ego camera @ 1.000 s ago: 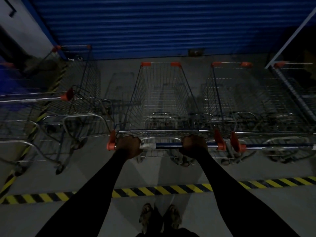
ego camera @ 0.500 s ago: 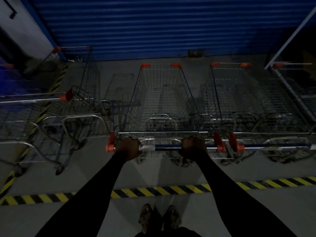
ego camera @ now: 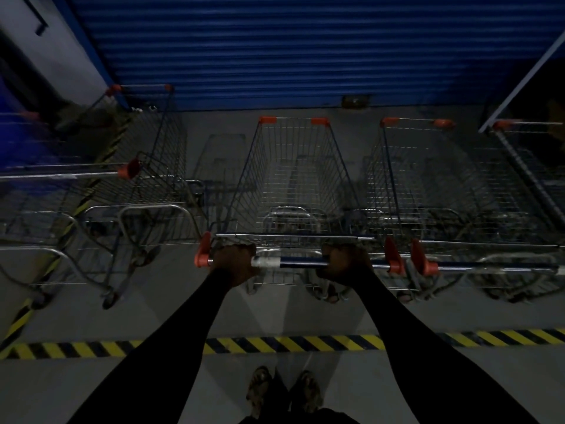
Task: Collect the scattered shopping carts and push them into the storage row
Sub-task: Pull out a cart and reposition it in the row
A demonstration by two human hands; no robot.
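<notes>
A wire shopping cart (ego camera: 293, 179) with orange corner caps stands straight ahead of me, nose toward the blue shutter. My left hand (ego camera: 234, 261) grips the left end of its handle bar (ego camera: 301, 263). My right hand (ego camera: 345, 260) grips the same bar further right. Close on its right stands a second cart (ego camera: 428, 185), its handle almost touching mine. A third cart (ego camera: 532, 154) shows at the far right edge. To the left, a cart (ego camera: 146, 166) and part of another (ego camera: 46, 175) stand at an angle.
A blue roller shutter (ego camera: 290, 50) closes off the space ahead. A yellow-and-black floor stripe (ego camera: 290, 344) runs across just behind the carts, and another (ego camera: 39, 292) runs up the left side. My feet (ego camera: 284, 390) stand behind the stripe. The light is dim.
The cart and both hands have shifted a touch to the left and forward; the grip on the handle is unchanged.
</notes>
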